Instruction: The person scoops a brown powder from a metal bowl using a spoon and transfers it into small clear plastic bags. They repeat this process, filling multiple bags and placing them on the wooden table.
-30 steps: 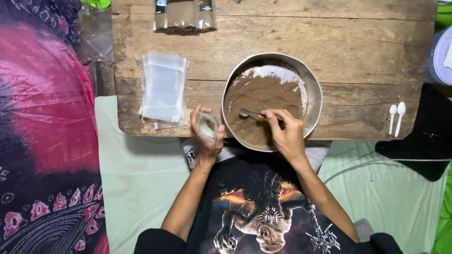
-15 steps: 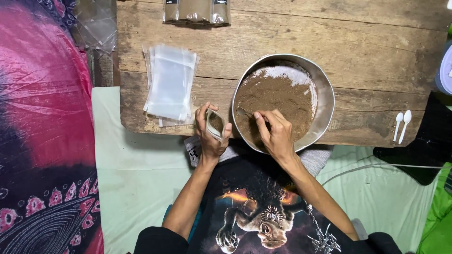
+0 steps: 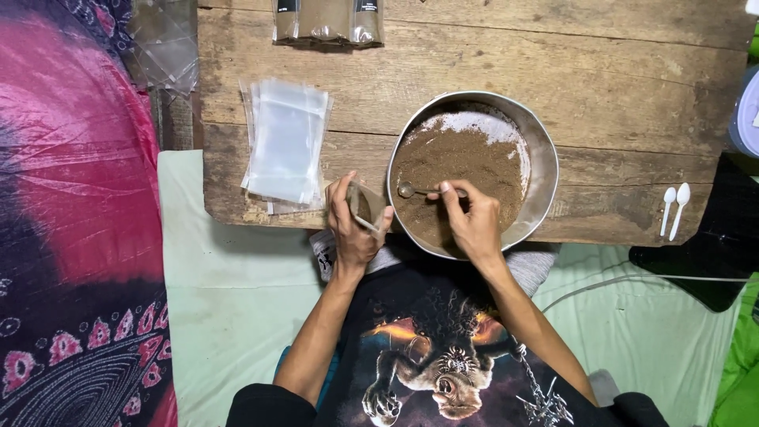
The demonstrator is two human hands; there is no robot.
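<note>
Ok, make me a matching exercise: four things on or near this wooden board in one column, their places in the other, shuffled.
Things:
1. metal spoon
2. stack of clear bags
3. two white spoons
4. small bag with brown powder

Places:
A. at the board's right end
B. in the left hand
C. over the powder in the metal bowl, held by the right hand
D. flat on the board, left of the bowl

Pairs: 1-C, 2-D, 3-A, 4-B

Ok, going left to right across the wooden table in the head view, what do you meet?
Stack of clear plastic bags → left hand holding a small bag → spoon in the right hand → metal bowl of brown powder → two white spoons.
</note>
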